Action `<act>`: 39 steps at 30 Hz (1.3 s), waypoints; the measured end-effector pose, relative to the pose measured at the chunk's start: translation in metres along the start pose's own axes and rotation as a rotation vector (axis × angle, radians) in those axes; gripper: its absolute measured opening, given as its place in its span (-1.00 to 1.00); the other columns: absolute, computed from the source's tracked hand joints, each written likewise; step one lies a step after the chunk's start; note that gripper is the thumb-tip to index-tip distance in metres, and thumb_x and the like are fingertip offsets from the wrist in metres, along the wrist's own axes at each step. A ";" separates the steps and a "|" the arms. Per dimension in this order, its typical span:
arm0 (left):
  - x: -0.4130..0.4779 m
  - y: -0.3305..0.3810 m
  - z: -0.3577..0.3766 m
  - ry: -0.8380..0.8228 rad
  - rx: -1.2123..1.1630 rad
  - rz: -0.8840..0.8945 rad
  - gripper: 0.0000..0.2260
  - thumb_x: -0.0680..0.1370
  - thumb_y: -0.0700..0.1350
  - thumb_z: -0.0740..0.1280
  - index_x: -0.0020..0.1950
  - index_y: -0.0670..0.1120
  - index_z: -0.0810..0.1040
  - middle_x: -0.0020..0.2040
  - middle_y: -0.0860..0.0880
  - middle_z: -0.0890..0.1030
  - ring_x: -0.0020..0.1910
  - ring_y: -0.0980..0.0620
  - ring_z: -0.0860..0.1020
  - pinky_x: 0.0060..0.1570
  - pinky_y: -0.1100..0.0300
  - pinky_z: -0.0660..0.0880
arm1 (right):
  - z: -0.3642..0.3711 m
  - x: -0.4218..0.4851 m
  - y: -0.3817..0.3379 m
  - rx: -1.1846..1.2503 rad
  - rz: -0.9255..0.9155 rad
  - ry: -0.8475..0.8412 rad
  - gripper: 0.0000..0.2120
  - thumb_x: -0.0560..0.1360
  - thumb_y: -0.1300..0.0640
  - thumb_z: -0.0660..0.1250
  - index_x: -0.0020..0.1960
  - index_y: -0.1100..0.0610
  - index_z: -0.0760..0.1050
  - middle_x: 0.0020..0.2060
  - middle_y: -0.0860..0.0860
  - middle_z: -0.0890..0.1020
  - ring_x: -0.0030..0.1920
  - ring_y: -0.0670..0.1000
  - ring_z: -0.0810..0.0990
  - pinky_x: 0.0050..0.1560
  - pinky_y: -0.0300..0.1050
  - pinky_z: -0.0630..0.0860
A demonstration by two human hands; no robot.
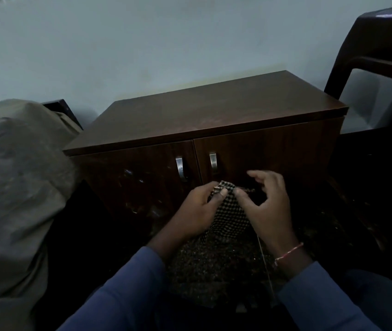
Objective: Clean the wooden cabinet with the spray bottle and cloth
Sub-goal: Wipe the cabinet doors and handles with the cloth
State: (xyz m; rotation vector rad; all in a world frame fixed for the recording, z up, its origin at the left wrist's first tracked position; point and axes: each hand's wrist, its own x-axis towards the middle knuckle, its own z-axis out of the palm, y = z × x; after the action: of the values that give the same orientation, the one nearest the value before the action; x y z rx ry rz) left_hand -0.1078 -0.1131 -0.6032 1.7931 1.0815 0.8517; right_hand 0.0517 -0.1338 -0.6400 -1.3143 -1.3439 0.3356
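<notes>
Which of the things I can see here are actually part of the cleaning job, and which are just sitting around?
Part of the job:
- wooden cabinet
- checked cloth, held by the left hand and right hand
No spray bottle is in view.

Just lying about:
- dark plastic chair, to the right
- grey-green fabric cover, to the left

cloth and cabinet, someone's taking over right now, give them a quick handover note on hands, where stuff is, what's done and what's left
Left hand: grips the upper left edge of the checked cloth.
Right hand: thumb pinches the cloth's top edge; the other fingers are spread and raised.
The cloth hangs between both hands, just in front of the right door of the wooden cabinet, below the door handles.
Spray bottle: not in view.
Done: cloth picked up. Whether anything has been sprayed or wiped, the dim picture cannot tell; specks show on the left door.
Left: likely spraying and wiping the top and both doors.
</notes>
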 end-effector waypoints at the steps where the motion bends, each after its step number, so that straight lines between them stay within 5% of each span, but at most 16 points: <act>1: 0.000 -0.001 -0.001 -0.028 0.032 0.020 -0.76 0.64 -0.04 0.19 0.07 -0.15 0.58 -0.04 -0.14 0.65 -0.04 -0.11 0.62 -0.01 -0.12 0.55 | -0.004 0.004 -0.003 0.009 -0.096 -0.083 -0.73 0.43 0.10 0.46 0.11 -0.01 0.53 0.04 -0.14 0.49 0.08 -0.26 0.48 0.09 -0.44 0.40; 5: -0.002 -0.008 -0.003 -0.067 -0.058 -0.041 -0.69 0.64 -0.02 0.20 0.08 -0.25 0.56 -0.05 -0.20 0.62 -0.08 -0.10 0.59 -0.04 -0.12 0.53 | -0.010 0.007 -0.003 0.143 0.027 -0.361 -0.86 0.46 0.11 0.46 -0.01 0.01 0.56 -0.09 -0.14 0.62 -0.03 -0.22 0.58 -0.01 -0.24 0.54; 14: -0.011 -0.015 0.010 0.132 -0.532 -0.554 -0.67 0.64 0.00 0.14 -0.05 -0.16 0.63 -0.13 -0.12 0.68 -0.12 -0.08 0.65 -0.03 0.01 0.55 | -0.001 0.003 0.003 0.044 0.036 -0.475 -0.87 0.42 0.07 0.49 -0.16 -0.01 0.53 -0.23 -0.14 0.60 -0.18 -0.21 0.54 -0.17 -0.24 0.44; 18: -0.016 -0.018 0.016 0.140 -0.674 -0.707 -0.64 0.63 -0.04 0.12 0.17 -0.23 0.59 -0.03 -0.18 0.67 -0.11 -0.11 0.64 -0.03 0.01 0.56 | -0.002 0.001 0.004 0.022 0.015 -0.523 -0.90 0.48 0.07 0.42 -0.15 -0.03 0.51 -0.20 -0.10 0.62 -0.13 -0.15 0.58 -0.08 0.00 0.57; 24: -0.019 -0.019 0.014 0.032 -0.844 -0.655 -0.50 0.64 0.17 0.10 0.28 -0.19 0.55 0.13 -0.21 0.66 0.09 -0.16 0.64 0.07 -0.03 0.57 | -0.003 0.002 0.006 0.060 0.023 -0.468 -0.86 0.52 0.12 0.37 -0.16 -0.04 0.45 -0.17 -0.10 0.65 -0.09 -0.18 0.61 -0.04 -0.02 0.59; 27: -0.023 -0.023 0.015 -0.006 -0.790 -0.526 -0.60 0.62 0.02 0.23 0.31 -0.24 0.52 0.18 -0.24 0.63 0.09 -0.14 0.64 0.03 0.00 0.62 | -0.003 0.003 0.006 0.083 0.072 -0.451 -0.86 0.56 0.13 0.32 -0.15 -0.01 0.41 -0.16 -0.05 0.65 -0.09 -0.16 0.61 -0.06 -0.16 0.52; 31: -0.023 -0.032 0.018 0.129 -0.570 -0.362 -0.85 0.59 -0.20 0.31 0.09 -0.24 0.58 0.00 -0.21 0.68 -0.08 -0.08 0.66 -0.08 0.07 0.62 | -0.005 0.006 0.009 0.071 0.195 -0.561 -0.90 0.55 0.04 0.32 -0.07 0.02 0.43 -0.17 0.01 0.62 -0.15 -0.06 0.59 -0.19 -0.11 0.47; 34: -0.020 -0.035 0.016 0.174 -0.393 -0.256 -0.91 0.57 -0.19 0.34 -0.04 -0.16 0.63 -0.11 -0.15 0.69 -0.11 -0.08 0.65 -0.06 0.01 0.57 | -0.005 0.013 0.006 0.147 0.299 -0.726 -0.73 0.46 -0.10 0.43 0.05 0.03 0.51 -0.08 0.04 0.66 -0.05 -0.02 0.65 -0.10 -0.02 0.59; 39: 0.007 -0.019 0.016 0.402 -0.400 -0.225 -0.90 0.54 -0.14 0.39 -0.05 -0.16 0.66 -0.13 -0.13 0.72 -0.14 -0.06 0.68 -0.15 0.07 0.61 | 0.002 0.041 -0.004 0.419 0.312 -0.705 -0.86 0.45 0.06 0.46 -0.18 0.10 0.55 -0.23 0.04 0.66 -0.16 -0.03 0.64 -0.11 -0.04 0.57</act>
State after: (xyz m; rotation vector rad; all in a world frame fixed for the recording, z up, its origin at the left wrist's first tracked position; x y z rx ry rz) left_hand -0.0977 -0.1073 -0.6259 1.1731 1.2321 1.2212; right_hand 0.0601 -0.1009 -0.6165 -1.0762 -1.5128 1.3178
